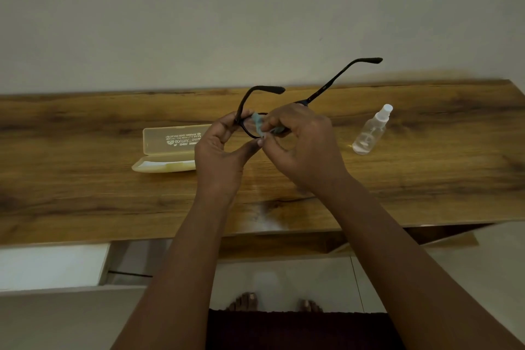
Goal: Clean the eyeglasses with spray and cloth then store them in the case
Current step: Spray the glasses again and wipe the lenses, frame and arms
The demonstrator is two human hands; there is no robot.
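— Where are the eyeglasses right now?

— Held up above the bench, temples open and pointing away. The left hand grips the frame at its left end; the right hand pinches the pale blue cloth around a lens.

— How should the wiping go?

— I'd keep the left hand firm on the rim, not the lens, and rub gently with cloth on both faces, so the frame doesn't twist.

— Anything in the way?

— Not really. The case lies open on the bench to the left, partly behind the left hand. The spray bottle stands to the right, well apart; a careless elbow could tip it.
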